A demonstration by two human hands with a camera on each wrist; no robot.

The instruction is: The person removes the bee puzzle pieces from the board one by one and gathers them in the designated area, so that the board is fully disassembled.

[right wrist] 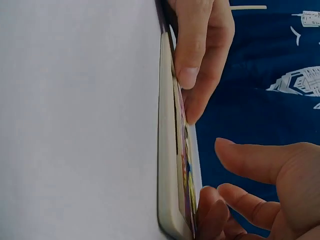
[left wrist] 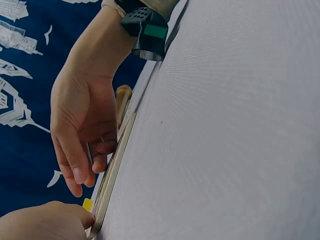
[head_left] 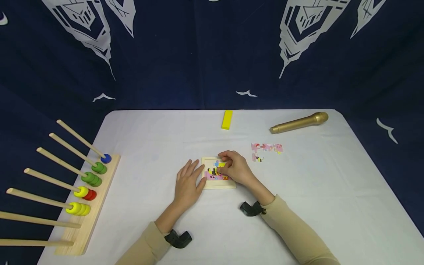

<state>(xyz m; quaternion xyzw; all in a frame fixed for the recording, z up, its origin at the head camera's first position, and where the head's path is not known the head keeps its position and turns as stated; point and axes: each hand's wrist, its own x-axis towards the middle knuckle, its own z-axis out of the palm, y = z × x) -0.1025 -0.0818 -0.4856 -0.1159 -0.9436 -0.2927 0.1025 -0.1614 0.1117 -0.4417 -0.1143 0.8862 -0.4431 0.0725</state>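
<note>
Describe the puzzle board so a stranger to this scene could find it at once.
On the white table, find the person's left hand and right hand. At their fingertips lies the squarish puzzle board, with a colourful picture inside. Its plain pale border sets it apart from the small pink pieces off to its right.

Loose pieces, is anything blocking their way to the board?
Yes: the right hand is over the right side of the board, the side nearest the loose pieces. Nothing else visible stands between.
</note>
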